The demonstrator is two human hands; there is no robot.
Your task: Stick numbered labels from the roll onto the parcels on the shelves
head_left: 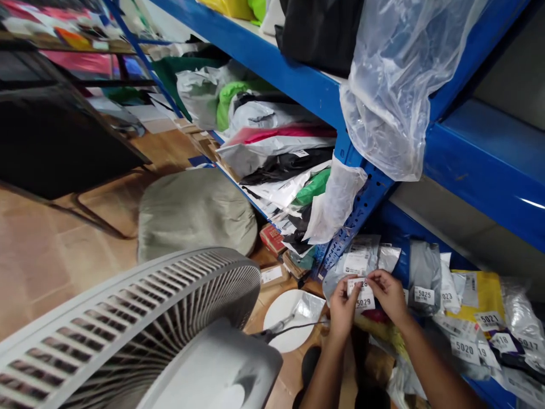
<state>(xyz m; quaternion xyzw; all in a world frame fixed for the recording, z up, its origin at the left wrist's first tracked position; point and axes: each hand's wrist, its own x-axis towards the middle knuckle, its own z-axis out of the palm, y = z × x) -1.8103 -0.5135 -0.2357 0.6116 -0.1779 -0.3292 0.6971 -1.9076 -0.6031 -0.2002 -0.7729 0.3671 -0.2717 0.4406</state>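
Observation:
Between my two hands is a small white strip of number labels (365, 300), printed in black; the lower one reads 5029 and the upper one, partly covered by fingers, ends in 28. My left hand (342, 307) grips the strip's left side between thumb and fingers. At the upper right edge my right hand (390, 296) pinches it with thumb and forefinger. Just behind the strip lies a grey plastic parcel (357, 257) with a white printed label. To the right are a grey parcel (426, 267) tagged 5025 and a yellow parcel (487, 288) tagged 5021.
A large grey fan (204, 363) fills the lower left, its white round base (279, 341) on the floor. Blue metal shelving (306, 91) holds stacked bagged parcels. A clear plastic bag (392, 96) hangs from it. A cushion (196, 213) and black panel (55, 136) stand left.

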